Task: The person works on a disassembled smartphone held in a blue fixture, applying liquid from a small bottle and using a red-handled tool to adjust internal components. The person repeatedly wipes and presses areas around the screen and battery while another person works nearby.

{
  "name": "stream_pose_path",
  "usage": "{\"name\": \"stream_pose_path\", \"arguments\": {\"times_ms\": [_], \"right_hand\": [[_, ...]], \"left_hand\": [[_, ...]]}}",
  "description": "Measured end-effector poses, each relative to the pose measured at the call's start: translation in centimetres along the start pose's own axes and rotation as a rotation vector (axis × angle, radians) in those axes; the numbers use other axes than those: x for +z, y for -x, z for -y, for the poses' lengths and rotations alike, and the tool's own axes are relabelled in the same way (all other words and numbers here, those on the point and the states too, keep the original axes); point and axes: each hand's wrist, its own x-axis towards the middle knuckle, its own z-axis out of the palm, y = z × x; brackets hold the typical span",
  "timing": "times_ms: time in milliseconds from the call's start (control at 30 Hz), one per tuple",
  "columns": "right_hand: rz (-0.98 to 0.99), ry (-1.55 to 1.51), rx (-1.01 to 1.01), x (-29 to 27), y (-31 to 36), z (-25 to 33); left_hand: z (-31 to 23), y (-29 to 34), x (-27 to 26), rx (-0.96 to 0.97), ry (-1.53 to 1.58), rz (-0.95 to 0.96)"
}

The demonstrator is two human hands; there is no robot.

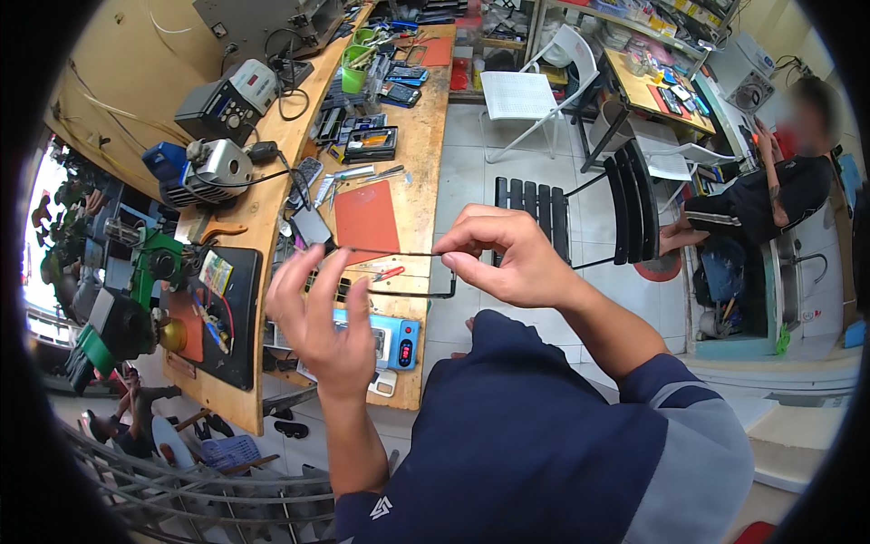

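Note:
A thin black rectangular frame (405, 294), shaped like a phone's bezel, hangs level above the bench edge. My right hand (507, 258) pinches its far right corner between thumb and forefinger. At the frame's left end, my left hand (328, 322) has its fingers spread and slightly blurred. Those fingers cover part of the frame, so whether they touch it cannot be made out. Below lies a blue device with a red-lit display (405, 352), partly behind my left hand. A reddish-brown mat (367, 220) lies on the bench beyond, with a small red-handled tool (388, 273) at its near edge.
The wooden bench (421, 136) carries several phones, parts and a green cup (353, 71). Bench machines (210, 172) and a green-framed microscope (156, 263) stand left. A black slatted chair (630, 204) and white chair (535, 95) are right. Another person (770, 190) sits far right.

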Motion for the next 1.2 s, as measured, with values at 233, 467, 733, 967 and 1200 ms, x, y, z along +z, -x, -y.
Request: {"name": "stream_pose_path", "arguments": {"times_ms": [233,467,733,967,1200], "right_hand": [[-0.050,-0.071,0.006,1.5,0.2,1.1],[-0.116,0.032,-0.024,1.8,-0.2,0.4],[-0.218,0.305,-0.301,1.7,-3.2,-1.8],[-0.149,0.269,-0.408,-0.7,-8.4,-5.2],[-0.057,0.186,-0.447,-4.7,-14.2,-9.0]], "left_hand": [[-0.2,-3.5,-0.5,0.076,0.271,0.266],[1.3,-4.3,0.9,0.141,0.373,0.353],[0.3,-4.7,2.7,0.201,0.131,0.182],[0.3,-6.7,6.0,0.079,0.023,0.106],[0.4,-10.3,10.9,-0.038,-0.022,0.081]]}}
